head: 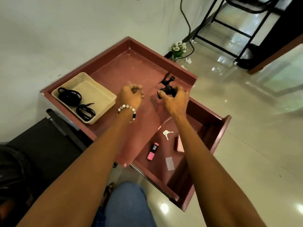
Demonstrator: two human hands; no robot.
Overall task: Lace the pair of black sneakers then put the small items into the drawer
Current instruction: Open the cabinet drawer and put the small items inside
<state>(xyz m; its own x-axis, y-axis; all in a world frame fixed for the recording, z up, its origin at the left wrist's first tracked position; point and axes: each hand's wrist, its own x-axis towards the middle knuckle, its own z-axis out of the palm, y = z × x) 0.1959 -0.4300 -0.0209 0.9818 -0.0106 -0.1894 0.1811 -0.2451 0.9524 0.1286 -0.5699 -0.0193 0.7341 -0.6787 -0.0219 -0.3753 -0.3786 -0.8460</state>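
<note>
My right hand (176, 99) grips a black clamp-like mount (167, 86) over the right side of the maroon desk top (131, 66). My left hand (132, 95), with a bead bracelet at the wrist, hovers beside it with curled fingers; whether it holds anything is hidden. Below, the open drawer (219, 136) holds a small bunch of keys (166, 133), a pink and black tube (152, 151), a pink flat item (180, 145) and a clear plastic strip (169, 163). A beige tray (105, 94) at the left holds two bundles of black laces (70, 95). No sneakers are in view.
A white wall runs behind the desk. A black chair (49, 145) stands at the left. White flowers (178, 48), cables and a black metal frame (237, 30) lie on the glossy tiled floor at the right. My knee in jeans (127, 205) is below.
</note>
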